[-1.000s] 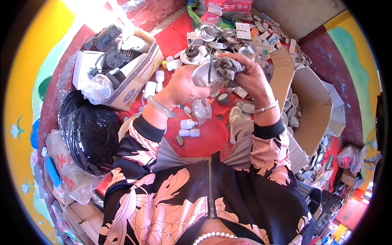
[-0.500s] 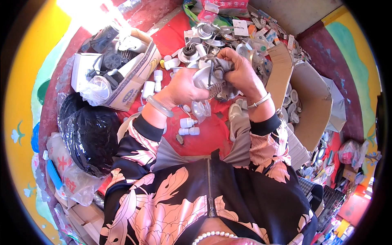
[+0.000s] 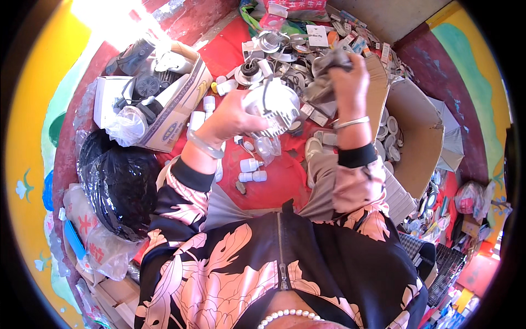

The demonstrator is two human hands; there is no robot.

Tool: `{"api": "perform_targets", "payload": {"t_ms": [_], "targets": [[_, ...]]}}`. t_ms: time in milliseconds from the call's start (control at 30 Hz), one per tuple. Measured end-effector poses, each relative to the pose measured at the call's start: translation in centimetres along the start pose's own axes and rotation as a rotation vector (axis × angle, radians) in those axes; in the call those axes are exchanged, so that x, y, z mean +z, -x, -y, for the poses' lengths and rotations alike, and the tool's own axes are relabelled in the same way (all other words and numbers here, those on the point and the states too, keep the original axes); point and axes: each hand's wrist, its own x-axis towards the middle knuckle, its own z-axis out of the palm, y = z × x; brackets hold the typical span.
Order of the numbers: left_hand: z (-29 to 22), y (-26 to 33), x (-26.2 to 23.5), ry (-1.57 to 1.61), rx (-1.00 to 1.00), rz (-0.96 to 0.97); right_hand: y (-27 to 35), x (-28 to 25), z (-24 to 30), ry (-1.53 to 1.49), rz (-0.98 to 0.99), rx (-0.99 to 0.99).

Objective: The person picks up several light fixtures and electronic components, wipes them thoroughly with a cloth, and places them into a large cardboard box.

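Note:
My left hand (image 3: 233, 116) is closed on a white round downlight (image 3: 278, 104) with a ribbed rim and a dark cable lying over its top. A grey-brown cloth (image 3: 324, 77) is bunched in my right hand (image 3: 350, 82), up and to the right of the lamp and apart from it. Beneath the lamp lies a clear plastic wrapping (image 3: 268, 147). Two white bulb-like pieces (image 3: 252, 170) rest on the red ground sheet (image 3: 276, 186) between my legs.
A carton (image 3: 175, 123) of lamps stands at the left above a black plastic bag (image 3: 118, 186). To the right, an open cardboard box (image 3: 419, 137) holds white round fittings (image 3: 390, 134). Loose lamp parts (image 3: 274, 44) and small boxes (image 3: 350, 35) are heaped at the far side.
My right hand has drawn the cloth off the lamp, up and to the right. The lamp in my left hand now shows more of its white face.

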Motion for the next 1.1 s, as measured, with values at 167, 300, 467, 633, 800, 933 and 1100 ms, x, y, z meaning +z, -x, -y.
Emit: {"api": "perform_targets", "payload": {"t_ms": [167, 300, 467, 633, 800, 933, 1100], "targets": [[-1.5, 1.0, -0.5, 0.326, 0.154, -0.092, -0.6, -2.5, 1.5, -0.658, 0.15, 0.317], [-2.1, 1.2, -1.1, 0.365, 0.239, -0.124, 0.6, -1.5, 2.7, -0.84, 0.34, 0.425], [-1.9, 1.2, -1.5, 0.428, 0.246, -0.12, 1.9, -0.8, 4.1, -0.889, 0.364, 0.32], [-1.8, 1.0, -1.5, 0.41, 0.248, -0.131, 3.2, -1.1, 5.5, -0.999, 0.576, 0.051], [-1.0, 0.6, -1.6, 0.306, 0.256, -0.182, 4.8, 0.0, 5.1, -0.689, 0.649, -0.015], [-0.8, 0.5, -1.3, 0.151, 0.337, -0.207, 5.5, -0.1, 7.9, -0.792, 0.713, 0.328], [-1.9, 0.5, -0.5, -0.066, 0.493, -0.17, 5.3, 0.1, 6.3, -1.14, 0.676, 0.484]]}}
